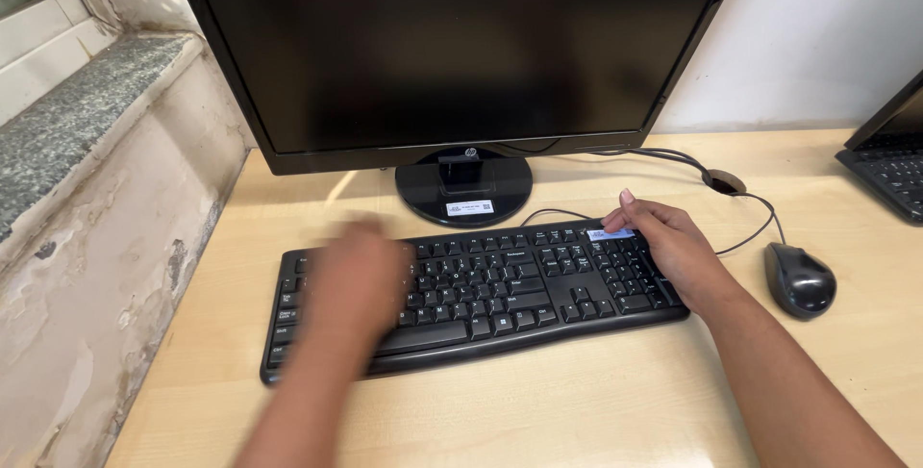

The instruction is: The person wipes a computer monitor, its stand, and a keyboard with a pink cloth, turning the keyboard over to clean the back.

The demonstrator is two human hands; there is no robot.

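Left hand (358, 280) blurred, perhaps over keyboard (500, 285)

A pale wood-grain counter (596, 401) runs from the flaking wall on its left edge across to the right edge. Near the back edge stands a black monitor (452, 45) on a round black foot. In front of it, towards the front edge, a black keyboard (500, 285) lies slightly askew. Just to its right rests a black mouse (798, 280), its cable (745, 237) curling back towards a dark grommet. At the back right corner sits part of a second keyboard (889, 175).
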